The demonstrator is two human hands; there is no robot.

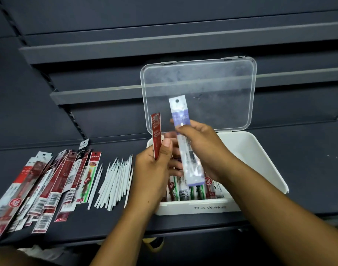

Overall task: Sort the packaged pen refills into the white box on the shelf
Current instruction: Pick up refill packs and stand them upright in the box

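**Two refill packets held above the open white box**

We look down at a dark shelf (308, 169) with both hands in front of us. The white box (260, 160) sits on the shelf, right of centre. Its clear lid (198, 93) stands tipped back against the shelving behind, which leaves the whole opening free for loading.

Our left grip (152, 169) pinches a narrow red packet (156, 135) between thumb and fingers. The packet stands nearly upright above the box's left edge. Our right grip (200, 148) is closed around the middle of a longer purple packet (185, 143). Its hanging hole points up and away from us, and its lower end dips toward the box. Holding it lengthwise like this lines it up with the packets already in the box (195, 189), which lie side by side along the left half. The right half of the box shows bare white floor.

To the left on the shelf lies a fanned pile of packets (45, 181), mostly red, not yet sorted. Between that pile and the box is a loose bundle of plain white refills (114, 181) without packaging.

We judge that the purple packet is about to be laid down beside the others, with the red one to follow. Much of the pile is left to do, so the job looks partway through.
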